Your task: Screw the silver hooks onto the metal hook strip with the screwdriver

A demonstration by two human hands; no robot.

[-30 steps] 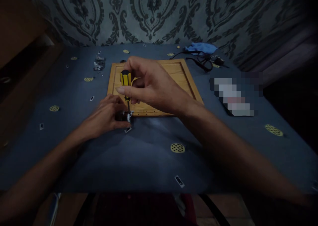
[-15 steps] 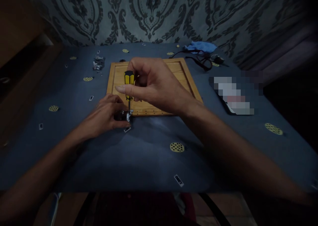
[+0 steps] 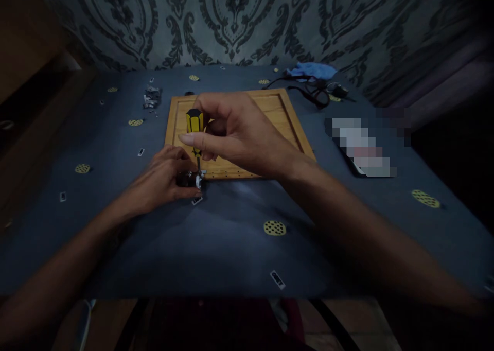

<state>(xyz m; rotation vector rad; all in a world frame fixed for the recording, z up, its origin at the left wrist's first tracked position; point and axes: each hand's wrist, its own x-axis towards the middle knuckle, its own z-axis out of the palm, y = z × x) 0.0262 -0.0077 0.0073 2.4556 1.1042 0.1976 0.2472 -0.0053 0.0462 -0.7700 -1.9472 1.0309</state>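
A yellow and black screwdriver [image 3: 195,124] stands nearly upright, its handle pinched between the thumb and fingers of my right hand [image 3: 239,132]. Its tip meets a small metal hinge [image 3: 199,180] at the near left corner of a wooden cabinet door [image 3: 266,158]. The thumb and fingers of my left hand [image 3: 170,176] are closed around the hinge from the left. The door lies flat with a recessed panel, and small dark holes run along its near edge. My right hand covers much of the panel.
Several metal hinges [image 3: 153,98] lie in a pile at the back left. At the back right are dark-framed glasses [image 3: 314,94] and a blue cloth [image 3: 312,71]. A blurred-out phone-like object [image 3: 363,147] rests on the right. A blue patterned cloth [image 3: 227,253] covers the table.
The screwdriver handle has shifted slightly left and appears turned a little in my right hand. My left hand stays at the hinge.
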